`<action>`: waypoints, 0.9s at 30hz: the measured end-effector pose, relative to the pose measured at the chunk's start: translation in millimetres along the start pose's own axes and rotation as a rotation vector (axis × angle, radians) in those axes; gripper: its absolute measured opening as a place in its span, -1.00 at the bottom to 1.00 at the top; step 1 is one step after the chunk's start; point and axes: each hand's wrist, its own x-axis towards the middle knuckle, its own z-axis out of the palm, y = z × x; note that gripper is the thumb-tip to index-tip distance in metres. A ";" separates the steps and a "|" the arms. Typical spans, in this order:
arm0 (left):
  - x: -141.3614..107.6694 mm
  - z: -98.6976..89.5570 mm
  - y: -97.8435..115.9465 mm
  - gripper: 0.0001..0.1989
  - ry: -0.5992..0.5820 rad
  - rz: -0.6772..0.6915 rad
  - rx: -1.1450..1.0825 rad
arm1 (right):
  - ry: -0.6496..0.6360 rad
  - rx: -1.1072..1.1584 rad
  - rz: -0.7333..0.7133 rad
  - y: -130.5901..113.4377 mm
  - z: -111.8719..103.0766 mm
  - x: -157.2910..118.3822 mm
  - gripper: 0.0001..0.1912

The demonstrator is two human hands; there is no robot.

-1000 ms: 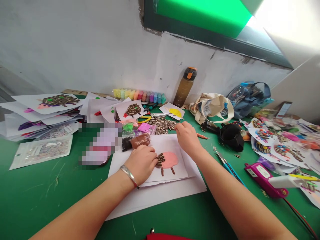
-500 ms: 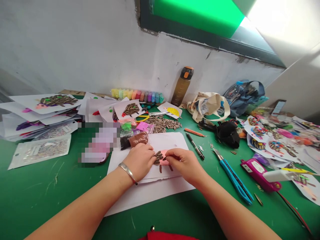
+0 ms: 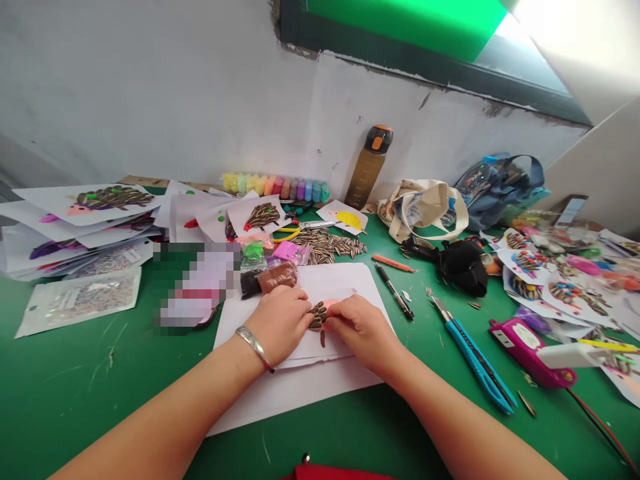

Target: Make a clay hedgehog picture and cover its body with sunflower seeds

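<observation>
A small picture lies on the stacked white paper point(image 3: 240, 400): pink clay point(image 3: 331, 302), overlapping striped sunflower seeds point(image 3: 317, 315) and a brown clay leg point(image 3: 323, 339) below. My left hand point(image 3: 281, 325), with a silver bangle at its wrist, lies flat on the sheet, fingers reaching to the left edge of the seeds. From the right, my right hand point(image 3: 361, 328) pinches thumb and forefinger together at the seeds' right edge, apparently on a single seed; the fingertips mostly hide it. That hand covers much of the pink clay.
Beyond the paper are bagged brown clay point(image 3: 280, 275) and a heap of loose sunflower seeds point(image 3: 330, 247). A pen point(image 3: 394, 291), an orange pencil point(image 3: 393, 263), a blue craft knife point(image 3: 475, 360) and a magenta glue gun point(image 3: 533, 353) lie rightward. Finished pictures point(image 3: 110, 200) are piled left.
My right hand has shifted slightly left and closer to the seeds, now covering more pink clay and the right-hand brown leg. My left hand stays in place. The view has shifted slightly.
</observation>
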 end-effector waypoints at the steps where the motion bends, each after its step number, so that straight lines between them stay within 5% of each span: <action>1: 0.1 -0.2 0.2 -0.72 -0.001 -0.003 -0.001 | -0.004 -0.011 -0.006 -0.1 0.3 0.3 -0.84; 20: 0.0 1.4 1.1 -0.79 -0.019 -0.027 0.000 | -0.029 -0.178 -0.068 2.7 7.9 0.5 -0.79; 27: -0.6 1.1 1.0 -0.76 -0.010 -0.018 0.000 | 0.036 -0.154 -0.053 5.7 -1.6 -3.1 -0.93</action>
